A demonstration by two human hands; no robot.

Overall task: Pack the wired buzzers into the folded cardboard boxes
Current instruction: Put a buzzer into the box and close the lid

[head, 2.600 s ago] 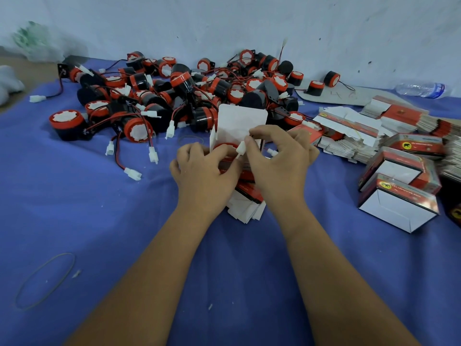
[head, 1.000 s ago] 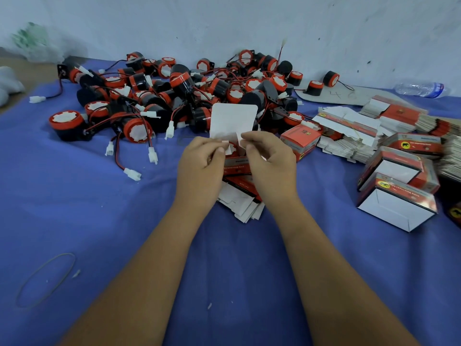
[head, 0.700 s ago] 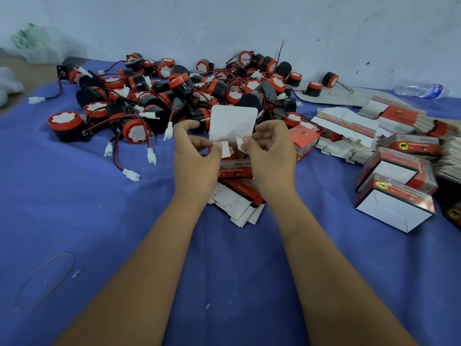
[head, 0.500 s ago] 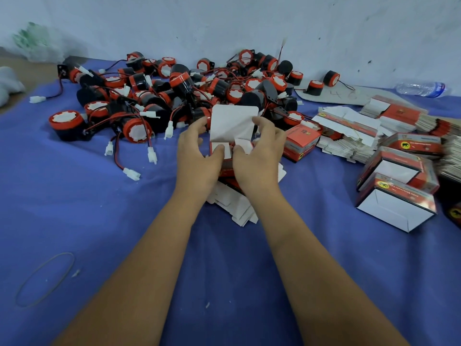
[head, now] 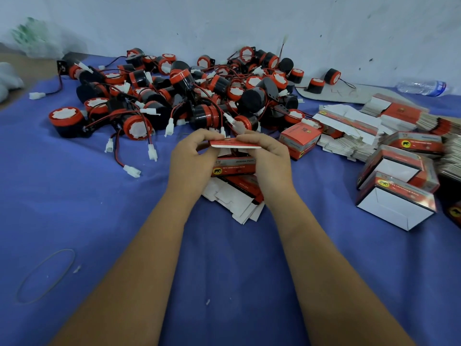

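A small red cardboard box (head: 234, 167) sits between my two hands above the blue cloth. My left hand (head: 192, 161) grips its left side and my right hand (head: 270, 158) grips its right side. Both sets of fingertips pinch the top lid flap (head: 235, 144), which lies folded down nearly flat over the box. What is inside the box is hidden. A big heap of black and red wired buzzers (head: 189, 96) with white plugs lies just behind my hands.
A closed red box (head: 300, 139) stands right of my hands. Flat unfolded cartons (head: 232, 198) lie under my wrists; more stacks (head: 349, 131) and open folded boxes (head: 396, 206) are at the right. A rubber band (head: 46, 274) lies at front left, a water bottle (head: 421, 87) at far right.
The white lid flap, upright before, has been folded down over the box. Both hands moved up from the side tabs to the lid's edge.
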